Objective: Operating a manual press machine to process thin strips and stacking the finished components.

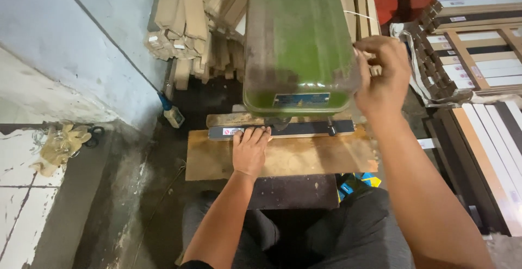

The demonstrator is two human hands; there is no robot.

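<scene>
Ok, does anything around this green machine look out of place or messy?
Mostly tidy. The crumpled rag lies on the ledge at left with scissors half under it, and the wooden strips behind the green machine are piled unevenly, some leaning.

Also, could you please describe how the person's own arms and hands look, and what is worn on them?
Both forearms are bare as far as the picture shows; no sleeve, glove, watch or ring is visible on the left hand or the right hand. At the bottom edge, near the left elbow, there is a dark strip, perhaps a sleeve hem, but this is unclear. The lap below shows dark grey trousers.
</scene>
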